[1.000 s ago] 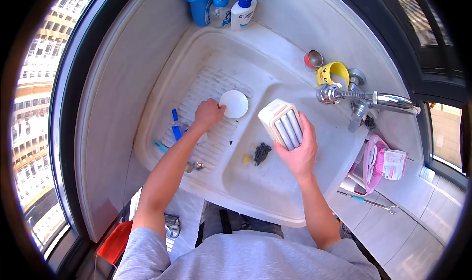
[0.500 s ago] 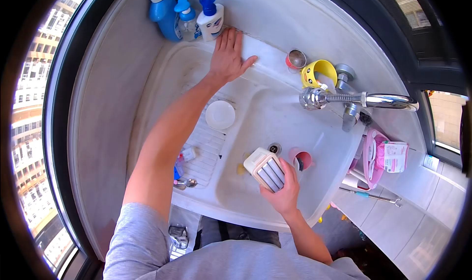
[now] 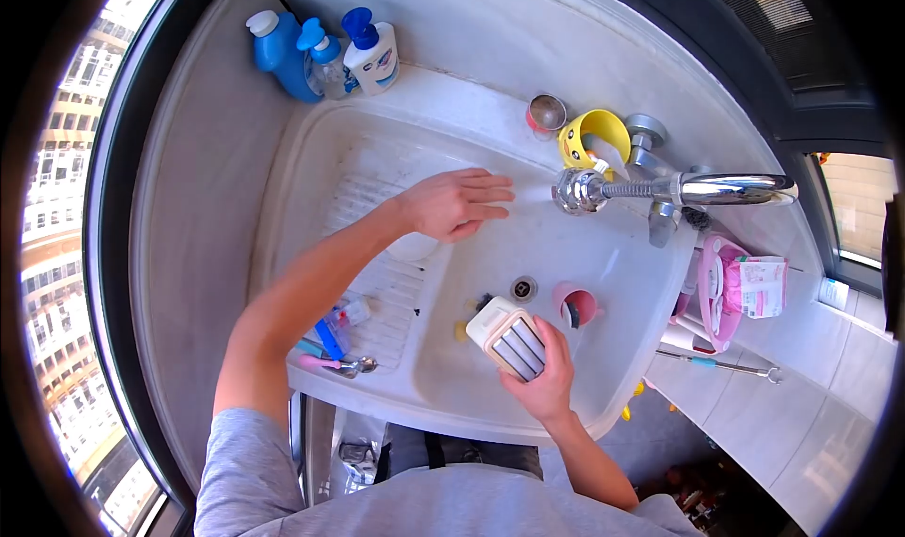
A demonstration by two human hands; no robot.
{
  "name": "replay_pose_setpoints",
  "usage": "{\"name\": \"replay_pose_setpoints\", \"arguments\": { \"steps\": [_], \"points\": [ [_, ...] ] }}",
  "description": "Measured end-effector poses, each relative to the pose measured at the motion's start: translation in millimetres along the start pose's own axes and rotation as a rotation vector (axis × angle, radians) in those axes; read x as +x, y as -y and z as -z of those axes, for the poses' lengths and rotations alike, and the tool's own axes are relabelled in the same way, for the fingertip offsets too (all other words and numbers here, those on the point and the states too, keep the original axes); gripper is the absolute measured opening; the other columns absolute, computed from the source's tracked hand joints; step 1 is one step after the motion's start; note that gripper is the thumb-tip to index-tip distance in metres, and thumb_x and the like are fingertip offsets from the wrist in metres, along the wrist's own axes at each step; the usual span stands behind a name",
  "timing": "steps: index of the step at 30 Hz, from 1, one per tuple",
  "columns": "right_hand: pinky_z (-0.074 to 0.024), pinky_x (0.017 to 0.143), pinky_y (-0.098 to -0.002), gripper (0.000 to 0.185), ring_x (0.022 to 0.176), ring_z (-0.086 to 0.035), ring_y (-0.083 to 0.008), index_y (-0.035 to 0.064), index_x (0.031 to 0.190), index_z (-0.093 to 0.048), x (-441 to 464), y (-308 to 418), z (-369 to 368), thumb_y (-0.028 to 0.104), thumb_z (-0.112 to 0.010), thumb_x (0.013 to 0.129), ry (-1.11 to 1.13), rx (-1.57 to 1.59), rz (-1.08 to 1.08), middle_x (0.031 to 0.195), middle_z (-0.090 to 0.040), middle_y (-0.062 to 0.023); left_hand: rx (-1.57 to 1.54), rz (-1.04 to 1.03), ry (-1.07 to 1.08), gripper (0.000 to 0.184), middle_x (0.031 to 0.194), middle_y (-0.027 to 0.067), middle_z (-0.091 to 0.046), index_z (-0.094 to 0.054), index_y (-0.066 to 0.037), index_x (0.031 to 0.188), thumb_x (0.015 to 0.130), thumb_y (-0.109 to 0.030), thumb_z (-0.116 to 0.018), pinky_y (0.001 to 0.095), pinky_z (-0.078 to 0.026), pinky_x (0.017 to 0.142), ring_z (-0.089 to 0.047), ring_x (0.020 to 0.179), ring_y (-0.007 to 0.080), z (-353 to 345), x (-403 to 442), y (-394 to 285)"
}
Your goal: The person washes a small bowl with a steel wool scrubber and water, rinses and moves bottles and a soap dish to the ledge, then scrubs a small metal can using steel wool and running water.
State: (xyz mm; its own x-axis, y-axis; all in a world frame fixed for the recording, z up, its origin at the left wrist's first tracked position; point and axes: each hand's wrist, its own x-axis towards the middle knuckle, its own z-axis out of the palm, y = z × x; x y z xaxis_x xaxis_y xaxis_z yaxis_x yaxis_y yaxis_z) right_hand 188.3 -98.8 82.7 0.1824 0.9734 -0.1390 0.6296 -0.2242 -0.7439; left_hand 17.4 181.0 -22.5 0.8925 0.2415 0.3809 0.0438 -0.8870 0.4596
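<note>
My right hand is wrapped round a small cream box with a pinkish rim and several grey ridged bars on its upward face. The box is held tilted above the basin of the white sink. Over the ridge between draining board and basin, my left hand is open, its fingers stretched toward the tap and touching nothing I can see. A round white dish lies under my left wrist, partly hidden. Close to the box are the drain and a pink cup lying in the basin.
Bottles, including a white pump bottle, stand in the back left corner. A yellow cup and a small metal-lined cup stand on the back ledge. Spoons lie front left. A pink basket sits right of the sink.
My left hand has left the back ledge near the bottles and come forward and right over the sink. My right hand still holds the cream box, almost unmoved. The view has shifted slightly.
</note>
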Motion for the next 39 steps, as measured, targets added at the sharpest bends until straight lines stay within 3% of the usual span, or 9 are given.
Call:
{"name": "replay_pose_setpoints", "arguments": {
  "steps": [2,4,7,8,10,16,22,30,39],
  "points": [
    [-0.0472,0.089,-0.0373,0.078,0.106,-0.057,-0.0321,0.0001,0.126,-0.047,0,-2,-2,0.008,-0.079,0.055,0.002,-0.005,0.001,0.117,-0.055,-0.0185,0.075,-0.096,0.021,0.059,0.136,0.0168,-0.046,-0.043,-0.002,0.133,0.079,-0.017,-0.061,0.0471,-0.030,0.108,-0.041,0.128,0.0359,6,2,9],
    [-0.0472,0.089,-0.0373,0.077,0.106,-0.057,-0.0321,0.0002,0.126,-0.048,-1,-1,-4,0.008,-0.079,0.056,0.004,-0.008,0.000,0.117,-0.055,-0.0184,0.388,0.510,-0.383,0.057,0.139,0.0154,-0.043,-0.045,-0.001,0.131,0.079,-0.017,-0.061,0.0469,-0.030,0.108,-0.036,0.132,0.0361,14,12,21],
    [-0.0472,0.089,-0.0371,0.077,0.106,-0.057,-0.0319,0.0002,0.126,-0.048,0,2,-4,0.008,-0.078,0.056,0.010,-0.022,-0.003,0.117,-0.055,-0.0186,0.569,0.794,-0.426,0.057,0.143,0.0132,-0.039,-0.046,0.000,0.130,0.077,-0.015,-0.063,0.0471,-0.031,0.107,-0.031,0.135,0.0356,-3,31,23],
    [-0.0472,0.089,-0.0371,0.077,0.106,-0.057,-0.0320,0.0001,0.126,-0.048,0,3,-4,0.008,-0.078,0.056,0.008,-0.024,0.000,0.117,-0.055,-0.0187,0.571,0.797,-0.431,0.057,0.143,0.0132,-0.039,-0.046,0.000,0.130,0.077,-0.015,-0.063,0.0471,-0.031,0.107,-0.031,0.135,0.0356,-8,34,20],
    [-0.0472,0.089,-0.0370,0.077,0.106,-0.057,-0.0320,0.0001,0.126,-0.048,2,5,-3,0.008,-0.078,0.056,0.008,-0.027,0.005,0.117,-0.055,-0.0189,0.309,0.415,-0.254,0.059,0.145,0.0111,-0.035,-0.047,-0.003,0.130,0.075,-0.013,-0.065,0.0475,-0.031,0.106,-0.027,0.136,0.0345,-17,35,5],
    [-0.0463,0.090,-0.0378,0.079,0.105,-0.057,-0.0321,-0.0024,0.126,-0.047,32,27,2,0.007,-0.078,0.055,-0.042,0.056,0.064,0.118,-0.054,-0.0192,-0.051,0.170,0.009,0.046,0.133,0.0069,-0.050,-0.058,-0.011,0.121,0.075,-0.007,-0.064,0.0404,-0.039,0.100,-0.045,0.123,0.0279,-35,-18,-26],
    [-0.0406,0.094,-0.0415,0.077,0.110,-0.051,-0.0325,0.0041,0.129,-0.046,128,77,-20,0.004,-0.074,0.057,-0.103,0.044,0.347,0.120,-0.052,-0.0166,0.050,0.609,-0.391,0.033,0.101,0.0088,-0.067,-0.066,-0.006,0.103,0.072,0.003,-0.063,0.0389,-0.047,0.086,-0.060,0.097,0.0295,-13,-87,-60],
    [-0.0364,0.095,-0.0459,0.075,0.112,-0.049,-0.0327,0.0093,0.126,-0.051,272,110,-64,0.007,-0.072,0.054,-0.127,-0.233,0.376,0.119,-0.055,-0.0126,-0.108,0.793,-0.568,0.025,0.098,0.0131,-0.067,-0.067,-0.003,0.096,0.073,0.006,-0.061,0.0395,-0.049,0.082,-0.062,0.093,0.0315,-10,-92,-92],
    [-0.0278,0.099,-0.0441,0.074,0.119,-0.044,-0.0275,0.0098,0.127,-0.051,309,93,-90,0.000,-0.072,0.056,-0.136,-0.310,0.456,0.123,-0.052,-0.0073,-0.173,0.894,-0.598,0.019,0.094,0.0143,-0.067,-0.067,-0.002,0.093,0.078,0.006,-0.060,0.0377,-0.051,0.080,-0.063,0.090,0.0315,-19,-103,-99]
  ]
}}
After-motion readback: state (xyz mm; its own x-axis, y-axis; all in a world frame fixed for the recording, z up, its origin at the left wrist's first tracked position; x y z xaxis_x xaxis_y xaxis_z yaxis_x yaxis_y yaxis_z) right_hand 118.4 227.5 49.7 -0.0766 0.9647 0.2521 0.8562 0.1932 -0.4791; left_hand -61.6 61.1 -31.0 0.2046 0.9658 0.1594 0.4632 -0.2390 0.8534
